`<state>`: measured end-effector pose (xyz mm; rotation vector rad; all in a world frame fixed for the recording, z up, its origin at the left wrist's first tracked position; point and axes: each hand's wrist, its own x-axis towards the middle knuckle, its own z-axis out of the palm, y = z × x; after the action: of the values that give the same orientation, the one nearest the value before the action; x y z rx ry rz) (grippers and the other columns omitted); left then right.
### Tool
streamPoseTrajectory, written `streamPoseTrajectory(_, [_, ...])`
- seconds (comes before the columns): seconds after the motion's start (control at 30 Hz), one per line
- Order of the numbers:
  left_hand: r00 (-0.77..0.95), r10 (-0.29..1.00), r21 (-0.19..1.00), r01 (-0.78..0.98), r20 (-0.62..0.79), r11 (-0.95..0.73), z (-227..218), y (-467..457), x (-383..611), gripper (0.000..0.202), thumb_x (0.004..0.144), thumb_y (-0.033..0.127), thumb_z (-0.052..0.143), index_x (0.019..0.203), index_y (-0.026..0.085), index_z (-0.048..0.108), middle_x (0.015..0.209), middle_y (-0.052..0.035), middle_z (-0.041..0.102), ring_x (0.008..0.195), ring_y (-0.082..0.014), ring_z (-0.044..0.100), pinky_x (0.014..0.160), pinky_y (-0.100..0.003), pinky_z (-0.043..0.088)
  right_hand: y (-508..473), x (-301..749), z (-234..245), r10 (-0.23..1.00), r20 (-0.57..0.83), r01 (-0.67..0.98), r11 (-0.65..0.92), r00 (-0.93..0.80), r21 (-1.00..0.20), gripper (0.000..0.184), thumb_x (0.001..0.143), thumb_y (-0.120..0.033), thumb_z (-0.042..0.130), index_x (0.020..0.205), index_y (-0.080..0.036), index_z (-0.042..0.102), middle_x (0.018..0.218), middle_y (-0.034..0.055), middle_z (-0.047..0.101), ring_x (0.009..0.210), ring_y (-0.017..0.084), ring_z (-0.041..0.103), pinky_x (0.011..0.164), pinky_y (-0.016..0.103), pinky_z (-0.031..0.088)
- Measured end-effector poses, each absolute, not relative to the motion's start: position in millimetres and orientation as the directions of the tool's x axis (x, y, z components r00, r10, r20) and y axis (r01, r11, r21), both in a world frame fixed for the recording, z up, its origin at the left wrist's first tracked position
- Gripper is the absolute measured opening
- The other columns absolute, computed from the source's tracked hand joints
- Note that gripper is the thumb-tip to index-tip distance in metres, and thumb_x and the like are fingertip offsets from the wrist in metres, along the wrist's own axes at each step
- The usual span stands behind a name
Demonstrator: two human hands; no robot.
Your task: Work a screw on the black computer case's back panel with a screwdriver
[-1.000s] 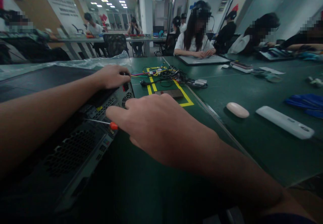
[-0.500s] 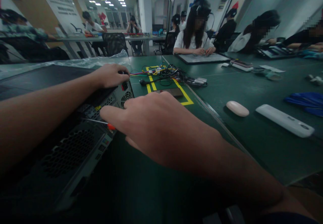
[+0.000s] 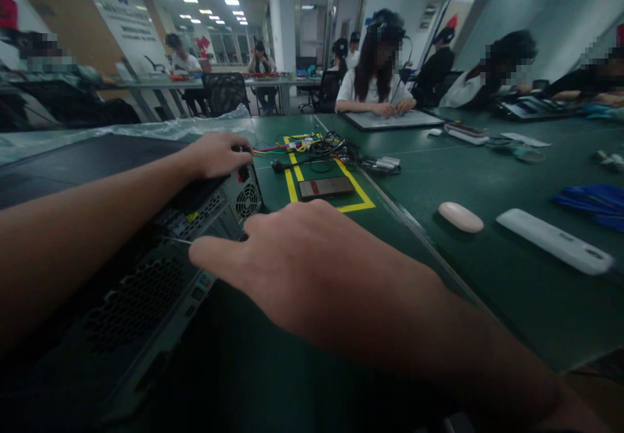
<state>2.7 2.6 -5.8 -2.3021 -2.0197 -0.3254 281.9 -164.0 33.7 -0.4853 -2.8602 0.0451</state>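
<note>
A black computer case (image 3: 146, 277) lies on its side on the green table (image 3: 439, 270), rear panel and fan grille (image 3: 247, 200) facing me. My left hand (image 3: 217, 153) grips the case's far top corner, fingers curled over the edge. My right hand (image 3: 302, 264) is closed round a screwdriver at the rear panel. Only the thin metal shaft (image 3: 175, 240) shows, pointing left at the panel; my thumb hides the handle.
A dark flat device (image 3: 325, 187) lies in a yellow-taped square, a tangle of cables (image 3: 331, 147) behind it. A pale oval mouse (image 3: 461, 216), a white bar-shaped device (image 3: 553, 240) and blue cloth (image 3: 592, 202) sit to the right. Several people work at tables beyond.
My right hand slid left along the screwdriver toward the rear panel; its orange handle end is now covered by my thumb. The left hand stayed on the case corner.
</note>
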Motion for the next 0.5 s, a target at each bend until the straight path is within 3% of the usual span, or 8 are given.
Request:
streamPoseTrajectory(0.13, [0.131, 0.976, 0.094, 0.984, 0.177, -0.149, -2.5, -0.5, 5.3, 0.053, 0.086, 0.049, 0.056, 0.124, 0.029, 0.087, 0.126, -0.0103, 0.083, 0.122, -0.0394, 0.072, 0.109, -0.049, 0.056, -167.5, 278.7, 37.3, 0.360, 0.153, 0.343, 0.931, -0.920, -0.124, 0.030, 0.116, -0.027, 0.047, 0.118, -0.026, 0.077, 0.097, 0.0017, 0.082, 0.074, 0.019, 0.068, 0.068, 0.034, 0.047])
streamPoseTrajectory(0.23, [0.135, 0.974, 0.095, 0.983, 0.183, -0.155, -1.8, -1.4, 5.7, 0.053, 0.086, 0.047, 0.057, 0.124, 0.028, 0.087, 0.127, -0.0120, 0.083, 0.123, -0.0412, 0.072, 0.110, -0.052, 0.055, -165.8, 277.3, 34.4, 0.361, 0.175, 0.342, 0.931, -0.916, -0.128, 0.030, 0.115, -0.026, 0.048, 0.114, -0.027, 0.077, 0.097, 0.0003, 0.082, 0.075, 0.019, 0.068, 0.070, 0.034, 0.048])
streamPoseTrajectory(0.5, [0.125, 0.971, 0.103, 0.984, 0.202, -0.148, -7.7, 5.5, -0.1, 0.054, 0.087, 0.049, 0.055, 0.126, 0.027, 0.087, 0.125, -0.0125, 0.083, 0.121, -0.0415, 0.073, 0.109, -0.052, 0.055, -158.3, 276.4, 22.5, 0.327, 0.279, 0.300, 0.944, -0.903, -0.137, 0.029, 0.114, -0.020, 0.050, 0.137, -0.023, 0.067, 0.099, -0.0002, 0.084, 0.074, 0.021, 0.072, 0.069, 0.034, 0.048])
